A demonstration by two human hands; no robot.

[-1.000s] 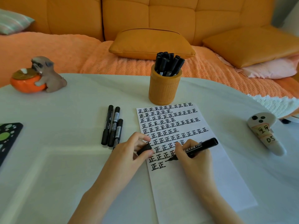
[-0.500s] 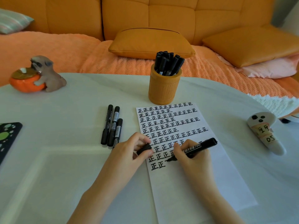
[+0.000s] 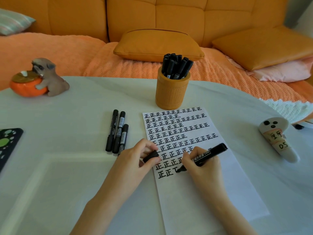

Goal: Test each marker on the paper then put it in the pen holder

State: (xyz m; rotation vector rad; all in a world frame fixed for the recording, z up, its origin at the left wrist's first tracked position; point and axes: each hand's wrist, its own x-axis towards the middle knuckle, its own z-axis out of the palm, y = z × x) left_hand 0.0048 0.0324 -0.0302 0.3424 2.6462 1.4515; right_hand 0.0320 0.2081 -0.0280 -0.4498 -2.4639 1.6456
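my right hand (image 3: 201, 168) grips the marker (image 3: 205, 156), tip on the paper (image 3: 199, 192) at lower centre. left hand (image 3: 135, 160) pinches the cap (image 3: 151, 156). keep strokes light, then recap firmly before the pen holder (image 3: 171, 91), upper centre.

A rounded white worktop (image 3: 67, 175) spread beneath the left hand (image 3: 135, 160) and the right hand (image 3: 203, 168), lit by soft daylight. Beyond both hands, past the worktop's far edge, stood an orange padded leather sofa (image 3: 177, 17), its seat draped in a peach knitted throw (image 3: 67, 55). A flat orange leather cushion (image 3: 157, 44) lay straight ahead of the hands. Far right of the right hand, a second orange cushion (image 3: 260, 48) rested on a pale pink pillow (image 3: 284, 72). Far left of the left hand sat a striped grey-green pillow (image 3: 13, 21).
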